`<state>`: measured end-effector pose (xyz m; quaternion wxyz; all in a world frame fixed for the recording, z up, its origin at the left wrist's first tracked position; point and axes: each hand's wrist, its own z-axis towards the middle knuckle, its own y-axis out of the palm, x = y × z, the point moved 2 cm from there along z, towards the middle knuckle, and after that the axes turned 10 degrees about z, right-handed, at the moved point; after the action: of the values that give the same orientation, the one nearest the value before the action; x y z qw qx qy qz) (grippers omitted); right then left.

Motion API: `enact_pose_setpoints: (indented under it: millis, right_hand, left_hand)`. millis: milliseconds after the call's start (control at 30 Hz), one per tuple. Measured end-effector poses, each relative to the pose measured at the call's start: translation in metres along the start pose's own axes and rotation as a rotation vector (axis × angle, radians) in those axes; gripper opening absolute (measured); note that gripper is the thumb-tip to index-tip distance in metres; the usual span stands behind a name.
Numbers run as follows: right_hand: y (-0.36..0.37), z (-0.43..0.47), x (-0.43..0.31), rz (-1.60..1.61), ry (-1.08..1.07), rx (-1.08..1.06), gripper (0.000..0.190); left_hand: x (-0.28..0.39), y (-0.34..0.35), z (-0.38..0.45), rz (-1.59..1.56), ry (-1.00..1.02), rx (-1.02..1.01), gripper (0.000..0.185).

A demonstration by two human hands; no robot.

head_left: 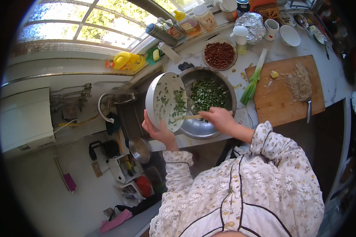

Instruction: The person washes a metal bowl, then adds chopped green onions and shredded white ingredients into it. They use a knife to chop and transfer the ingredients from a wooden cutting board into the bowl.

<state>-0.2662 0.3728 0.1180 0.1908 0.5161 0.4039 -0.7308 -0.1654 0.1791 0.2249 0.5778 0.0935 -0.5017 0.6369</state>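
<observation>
My left hand (161,130) grips a white bowl (150,102) by its rim and side, tilted toward a large steel mixing bowl (232,94). Bits of chopped greens (179,102) cling to the inside of the white bowl. In my right hand (221,120) are light wooden chopsticks (190,117), whose tips reach into the white bowl. Chopped greens (207,94) lie heaped in the steel bowl below. A leek stalk (256,74) rests by the left edge of a wooden cutting board (284,111), which also bears a heap of pale shreds (298,83).
A glass bowl of reddish-brown nuts (219,54) stands behind the steel bowl. To the left are the sink faucet (106,94) and a yellow detergent bottle (129,61). A metal-handled utensil (309,111) overhangs the board's front edge. Jars, foil (250,26) and a white cup (271,29) stand at the back.
</observation>
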Motion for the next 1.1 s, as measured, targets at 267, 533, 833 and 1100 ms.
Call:
enact_pose_setpoints:
  millis: [267,533,833,1100]
  right_hand:
    - [0.017,0.016,0.025,0.004,0.242,0.146,0.027]
    - [0.051,-0.007,0.015,0.147,0.338,0.048,0.029]
    - [0.075,-0.002,0.019,0.186,0.372,0.155,0.032]
    - [0.088,-0.01,0.027,0.169,0.401,0.085,0.032]
  left_hand:
    - [0.009,0.003,0.004,0.08,0.067,-0.022,0.068]
    - [0.019,0.01,-0.007,0.179,0.018,0.043,0.066]
    - [0.031,0.016,-0.019,0.301,-0.109,0.089,0.061]
    - [0.022,0.013,-0.027,0.307,-0.15,0.084,0.062]
